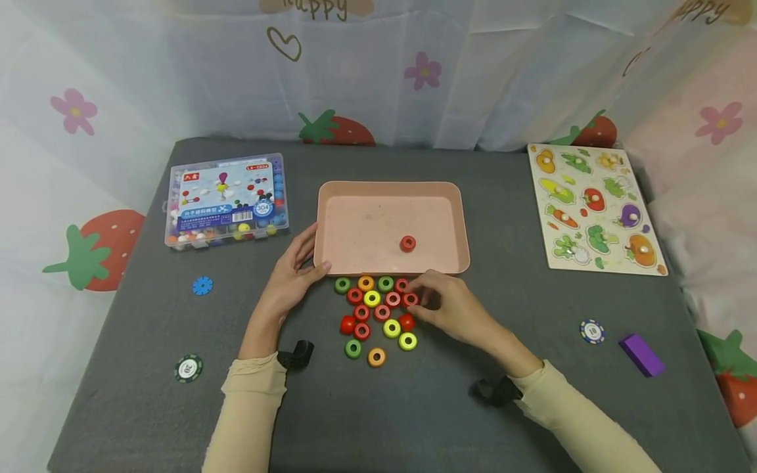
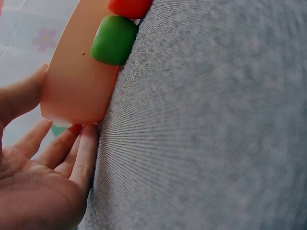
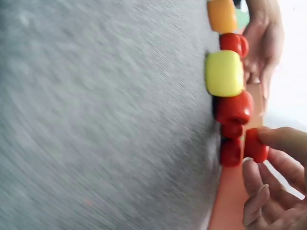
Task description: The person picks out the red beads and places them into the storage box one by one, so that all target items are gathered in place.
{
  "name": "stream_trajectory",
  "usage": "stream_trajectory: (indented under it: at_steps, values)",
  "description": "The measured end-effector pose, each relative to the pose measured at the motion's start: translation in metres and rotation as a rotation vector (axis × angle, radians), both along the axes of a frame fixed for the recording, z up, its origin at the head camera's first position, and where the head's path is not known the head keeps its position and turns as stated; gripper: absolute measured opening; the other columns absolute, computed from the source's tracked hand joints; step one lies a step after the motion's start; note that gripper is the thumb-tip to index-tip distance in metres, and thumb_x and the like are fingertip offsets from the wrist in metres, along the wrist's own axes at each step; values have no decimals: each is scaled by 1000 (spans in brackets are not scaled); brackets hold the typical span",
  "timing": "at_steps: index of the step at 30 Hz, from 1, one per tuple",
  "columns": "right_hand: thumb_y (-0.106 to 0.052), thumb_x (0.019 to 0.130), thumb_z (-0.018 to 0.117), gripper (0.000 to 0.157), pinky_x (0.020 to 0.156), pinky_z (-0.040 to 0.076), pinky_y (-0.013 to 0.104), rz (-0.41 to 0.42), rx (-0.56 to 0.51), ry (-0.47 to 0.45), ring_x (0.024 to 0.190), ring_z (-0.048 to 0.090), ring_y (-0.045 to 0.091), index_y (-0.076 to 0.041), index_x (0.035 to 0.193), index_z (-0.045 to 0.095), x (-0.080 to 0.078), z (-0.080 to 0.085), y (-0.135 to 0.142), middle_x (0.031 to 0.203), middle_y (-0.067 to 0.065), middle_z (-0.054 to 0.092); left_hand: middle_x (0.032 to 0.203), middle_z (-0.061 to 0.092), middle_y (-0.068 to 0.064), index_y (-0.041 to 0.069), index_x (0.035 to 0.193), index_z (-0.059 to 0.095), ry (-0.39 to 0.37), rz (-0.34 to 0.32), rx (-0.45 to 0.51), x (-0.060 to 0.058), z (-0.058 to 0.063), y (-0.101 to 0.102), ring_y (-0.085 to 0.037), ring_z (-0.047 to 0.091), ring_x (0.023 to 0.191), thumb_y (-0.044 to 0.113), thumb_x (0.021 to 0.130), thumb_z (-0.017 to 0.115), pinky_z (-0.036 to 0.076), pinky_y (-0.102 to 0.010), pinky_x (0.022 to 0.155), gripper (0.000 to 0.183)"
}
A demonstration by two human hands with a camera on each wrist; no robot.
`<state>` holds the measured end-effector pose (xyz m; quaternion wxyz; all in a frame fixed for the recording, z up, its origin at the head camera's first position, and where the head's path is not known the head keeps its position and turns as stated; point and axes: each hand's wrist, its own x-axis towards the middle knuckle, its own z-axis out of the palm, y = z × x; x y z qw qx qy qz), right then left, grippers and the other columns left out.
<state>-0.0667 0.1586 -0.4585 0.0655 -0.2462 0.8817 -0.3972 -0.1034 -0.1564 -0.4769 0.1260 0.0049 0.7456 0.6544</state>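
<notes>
My left hand (image 1: pixel 290 272) holds the pink tray (image 1: pixel 361 226) at its near left corner, thumb over the rim and fingers against the end wall. The left wrist view shows a green ring bead (image 2: pixel 114 40) beside the tray's wall. Between thumb and fingertip my right hand (image 1: pixel 452 305) pinches a red ring bead (image 3: pixel 256 145), level with the tray's side in the right wrist view. Around it lie red, yellow, green and orange ring beads, among them a yellow bead (image 1: pixel 391 328) and an orange bead (image 1: pixel 376 357). One red bead (image 1: pixel 408 244) lies inside the tray.
A clear box of coloured pieces (image 1: pixel 227 200) stands at the back left. At the back right lies a vegetable puzzle board (image 1: pixel 597 210). A blue disc (image 1: pixel 202 286), a green chip (image 1: pixel 188 368), a blue-white chip (image 1: pixel 592 332) and a purple block (image 1: pixel 642 355) lie toward the sides.
</notes>
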Motion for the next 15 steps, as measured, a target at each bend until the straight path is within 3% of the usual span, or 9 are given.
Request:
stream_trajectory:
  at_steps: [6, 15]
  values:
    - [-9, 82, 83, 30, 59, 47, 28, -31, -92, 63, 75, 60, 15, -13, 109, 71, -15, 11, 0, 91, -1, 64, 161, 36, -3, 24, 159, 29, 0, 0, -9, 0, 1, 0, -22, 32, 148, 12, 97, 66, 33, -52, 116, 73]
    - [-10, 78, 87, 31, 64, 50, 33, -196, -120, 80, 74, 60, 18, -9, 105, 72, -47, 13, -3, 89, 4, 66, 160, 37, -3, 26, 159, 29, -5, -1, -21, 0, 2, -1, -22, 32, 148, 14, 97, 67, 32, -52, 116, 74]
